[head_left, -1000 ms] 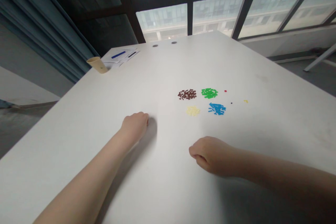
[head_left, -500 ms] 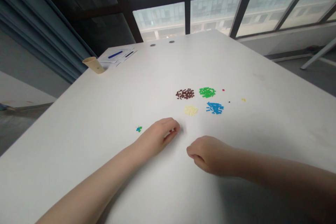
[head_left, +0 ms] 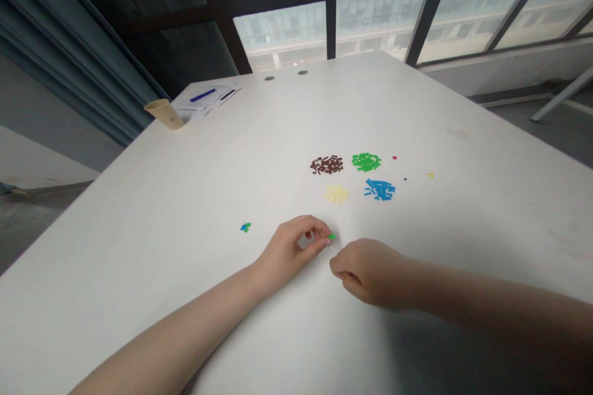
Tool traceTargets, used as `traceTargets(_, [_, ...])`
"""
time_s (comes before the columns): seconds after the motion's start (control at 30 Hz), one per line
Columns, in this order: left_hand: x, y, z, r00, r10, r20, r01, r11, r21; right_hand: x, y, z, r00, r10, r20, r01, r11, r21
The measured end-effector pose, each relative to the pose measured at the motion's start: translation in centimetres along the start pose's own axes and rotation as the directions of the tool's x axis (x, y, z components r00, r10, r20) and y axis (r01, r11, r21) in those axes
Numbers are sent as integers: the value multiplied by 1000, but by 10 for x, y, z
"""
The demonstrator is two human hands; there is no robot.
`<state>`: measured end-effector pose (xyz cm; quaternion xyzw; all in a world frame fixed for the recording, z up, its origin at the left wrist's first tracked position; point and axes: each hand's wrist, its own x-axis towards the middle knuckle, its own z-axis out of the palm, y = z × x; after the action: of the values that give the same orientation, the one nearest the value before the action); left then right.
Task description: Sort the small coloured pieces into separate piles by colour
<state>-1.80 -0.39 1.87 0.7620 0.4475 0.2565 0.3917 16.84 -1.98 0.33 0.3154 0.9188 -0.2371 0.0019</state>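
Observation:
My left hand (head_left: 293, 248) pinches a small green piece (head_left: 332, 236) between thumb and fingers, low over the white table (head_left: 185, 197). My right hand (head_left: 365, 271) rests just right of it as a loose fist, knuckles up; what it holds, if anything, is hidden. Beyond the hands lie four small heaps of pieces: brown (head_left: 327, 165), green (head_left: 365, 162), pale yellow (head_left: 337, 194) and blue (head_left: 379, 189). A tiny blue-and-green cluster (head_left: 245, 227) sits on the table to the left of my left hand.
Single red (head_left: 394, 158), dark (head_left: 404, 179) and yellow (head_left: 430, 175) pieces lie right of the heaps. A tan paper cup (head_left: 164, 114) lies on its side by papers with pens (head_left: 206, 99) at the far left corner. Windows stand behind the table.
My left hand moved right from the blue-and-green cluster, which it uncovered, toward my right hand, and now shows a green piece at its fingertips. The right hand stayed put.

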Motion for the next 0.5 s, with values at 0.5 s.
traceTargets(0.5, [-2,1,-1,1000,4,11,-4,1000,4,-2,2,-6,1000,12,-6,-11,997,71])
